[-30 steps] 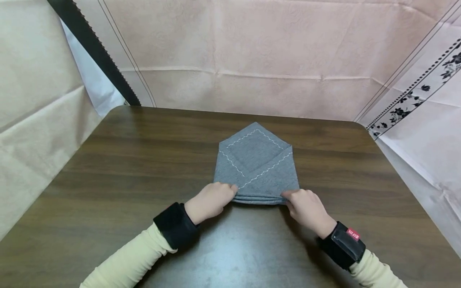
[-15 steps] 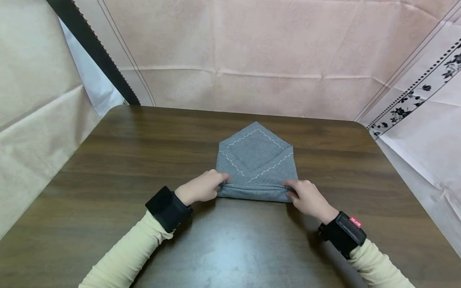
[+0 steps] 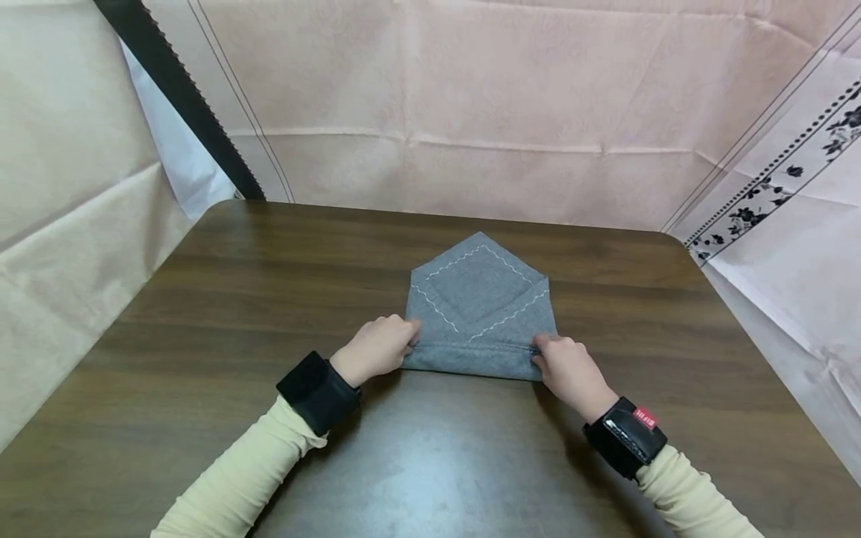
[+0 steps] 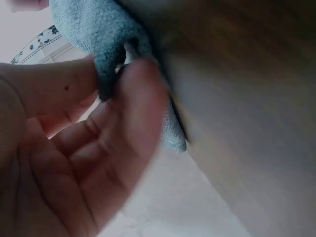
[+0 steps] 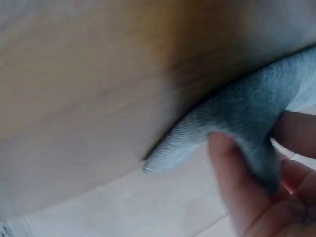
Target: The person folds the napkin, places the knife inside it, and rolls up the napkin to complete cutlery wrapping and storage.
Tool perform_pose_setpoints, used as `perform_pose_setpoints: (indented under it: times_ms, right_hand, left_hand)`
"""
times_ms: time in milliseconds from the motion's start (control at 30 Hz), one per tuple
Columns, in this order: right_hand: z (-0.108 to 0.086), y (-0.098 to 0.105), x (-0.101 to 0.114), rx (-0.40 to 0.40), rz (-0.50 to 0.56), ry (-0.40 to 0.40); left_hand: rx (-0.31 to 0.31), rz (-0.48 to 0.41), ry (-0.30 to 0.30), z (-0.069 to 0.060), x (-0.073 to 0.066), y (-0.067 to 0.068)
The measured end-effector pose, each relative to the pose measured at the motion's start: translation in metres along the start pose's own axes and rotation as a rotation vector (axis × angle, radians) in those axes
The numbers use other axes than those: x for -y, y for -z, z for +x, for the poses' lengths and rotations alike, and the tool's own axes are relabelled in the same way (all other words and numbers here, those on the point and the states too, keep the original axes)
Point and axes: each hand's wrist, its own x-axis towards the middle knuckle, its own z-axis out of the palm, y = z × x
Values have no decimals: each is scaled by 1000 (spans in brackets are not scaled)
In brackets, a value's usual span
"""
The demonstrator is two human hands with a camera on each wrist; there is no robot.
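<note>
A folded grey-blue cloth [image 3: 484, 299] lies on the wooden table, with white wavy stitch lines and a pointed far end. Its near edge is turned over into a flat straight band. At the left end of that band, my left hand [image 3: 380, 346] pinches the fabric between thumb and fingers; the left wrist view shows the cloth [image 4: 111, 42] bunched between them. My right hand [image 3: 574, 373] pinches the band's right end. In the right wrist view a flap of the cloth [image 5: 247, 116] stands between the thumb and fingers. Both hands partly cover the cloth's near corners.
The dark brown table [image 3: 222, 314] has rounded far corners. Pale pink sheeting [image 3: 504, 90] hangs behind it, and a white sheet with a floral border [image 3: 753, 202] lies to the right. Black straps [image 3: 319, 392] wrap both wrists.
My left hand has moved left and a little away along the cloth. The right hand moved slightly away. The layered near edge has become a wider, flatter folded band.
</note>
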Motion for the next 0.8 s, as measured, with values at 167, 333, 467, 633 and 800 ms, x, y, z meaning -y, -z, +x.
perform_pose_setpoints:
  times_ms: [167,333,467,633,800]
  right_hand:
    - [-2,-5,7,-34,-144,8]
    - [-2,-6,10,-68,-200,9]
    - [-3,-8,13,-122,-292,19]
    - [-2,-12,8,-232,-414,91]
    - [0,-11,0,-245,-474,216]
  left_hand:
    - [-113,234,-142,-11,-19,8]
    - [87,267,-238,-26,-53,12]
    - [269,305,-116,-30,-61,6]
    - [277,270,-73,-25,-55,1]
    - [257,213,-102,-19,-46,-2]
